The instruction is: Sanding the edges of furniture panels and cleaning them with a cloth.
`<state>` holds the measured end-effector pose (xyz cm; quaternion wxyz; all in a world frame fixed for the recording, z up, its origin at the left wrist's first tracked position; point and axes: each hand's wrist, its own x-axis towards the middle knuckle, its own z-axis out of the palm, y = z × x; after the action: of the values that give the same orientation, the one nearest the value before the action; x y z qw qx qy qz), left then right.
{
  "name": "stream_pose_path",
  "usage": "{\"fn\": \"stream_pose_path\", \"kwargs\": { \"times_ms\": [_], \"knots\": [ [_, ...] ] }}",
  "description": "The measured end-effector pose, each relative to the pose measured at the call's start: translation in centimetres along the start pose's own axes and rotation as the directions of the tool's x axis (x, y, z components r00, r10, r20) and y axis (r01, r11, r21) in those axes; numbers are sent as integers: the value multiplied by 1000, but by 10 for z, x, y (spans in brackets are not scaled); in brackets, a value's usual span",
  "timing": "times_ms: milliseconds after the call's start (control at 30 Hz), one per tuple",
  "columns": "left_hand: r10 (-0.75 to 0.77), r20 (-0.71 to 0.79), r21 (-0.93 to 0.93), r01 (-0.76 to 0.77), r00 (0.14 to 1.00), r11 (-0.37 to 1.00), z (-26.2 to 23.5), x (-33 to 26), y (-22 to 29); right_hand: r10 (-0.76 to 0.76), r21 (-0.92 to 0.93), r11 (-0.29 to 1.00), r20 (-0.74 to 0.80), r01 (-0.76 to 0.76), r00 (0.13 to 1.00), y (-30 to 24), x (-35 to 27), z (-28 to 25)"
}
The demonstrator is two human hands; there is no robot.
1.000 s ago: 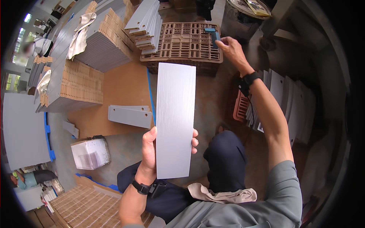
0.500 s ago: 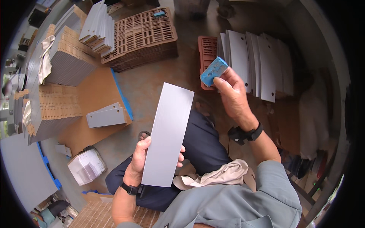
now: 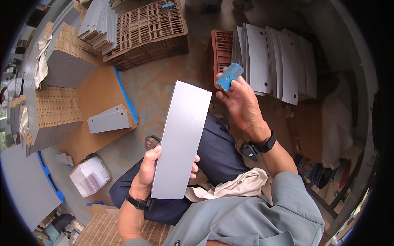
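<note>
A long, flat grey panel (image 3: 180, 139) stands tilted over my lap, its smooth face toward me. My left hand (image 3: 148, 166) grips it low down, thumb on the left edge and fingertips showing round the right edge. Off to the right and above the panel, my right hand (image 3: 243, 100) pinches a small worn blue block (image 3: 230, 76), possibly a sanding block, between thumb and fingers. The block is apart from the panel. A beige cloth (image 3: 230, 184) lies crumpled across my lap.
Grey panels (image 3: 258, 57) stand in a row by a reddish-brown crate (image 3: 222, 45) at far right. A brown crate (image 3: 152, 33) bears another blue block (image 3: 167, 5). Stacked panels (image 3: 61, 102) and a few loose ones (image 3: 110, 121) rest on brown board at left, near a white box (image 3: 90, 176).
My right hand has shifted slightly down and left, and the blue block has turned in its fingers. The panel stays in my left hand, almost unmoved. The view has shifted a little.
</note>
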<state>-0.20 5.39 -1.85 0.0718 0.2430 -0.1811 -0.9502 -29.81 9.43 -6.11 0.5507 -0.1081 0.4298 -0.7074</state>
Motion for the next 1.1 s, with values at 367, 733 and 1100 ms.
{"fn": "stream_pose_path", "kwargs": {
  "times_ms": [367, 733, 1100],
  "knots": [
    [-20, -15, 10, 20, 1000, 1000, 1, 4, 4, -385, -588, 650, 292, 481, 876, -5, 4, -7],
    [-5, -19, 18, 5, 1000, 1000, 3, 6, 5, -402, -734, 378, 419, 564, 814, -11, 7, -7],
    [-1, -29, 64, 2, 1000, 998, 3, 4, 5, -397, -727, 369, 440, 579, 805, -17, 10, -4]
  ]
}}
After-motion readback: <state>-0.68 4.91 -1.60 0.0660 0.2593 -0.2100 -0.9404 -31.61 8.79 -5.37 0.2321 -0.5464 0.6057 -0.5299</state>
